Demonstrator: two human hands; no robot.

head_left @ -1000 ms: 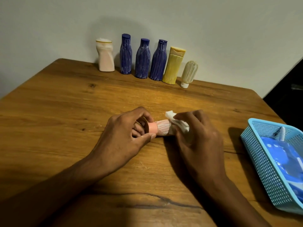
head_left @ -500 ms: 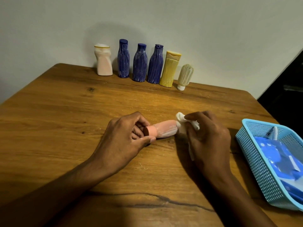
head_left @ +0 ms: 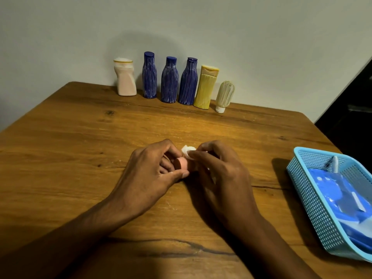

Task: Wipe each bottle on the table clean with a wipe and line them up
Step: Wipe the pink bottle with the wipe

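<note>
Six plastic bottles (head_left: 173,82) lined up at wall. Left hand (head_left: 149,178) pinches last small pink plastic bottle (head_left: 182,163), right hand (head_left: 219,172) grips crumpled white wipe (head_left: 188,151) on it. Placing remains.

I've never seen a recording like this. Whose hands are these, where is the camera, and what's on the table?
No machine here: a person wears a camera on the head, looking down at their own hands. The left hand holds a small pink bottle lying on the wooden table. The right hand grips a white wipe against it. Six bottles stand lined up by the wall, from a pale pink one to a small clear one. A blue basket sits at the right.
</note>
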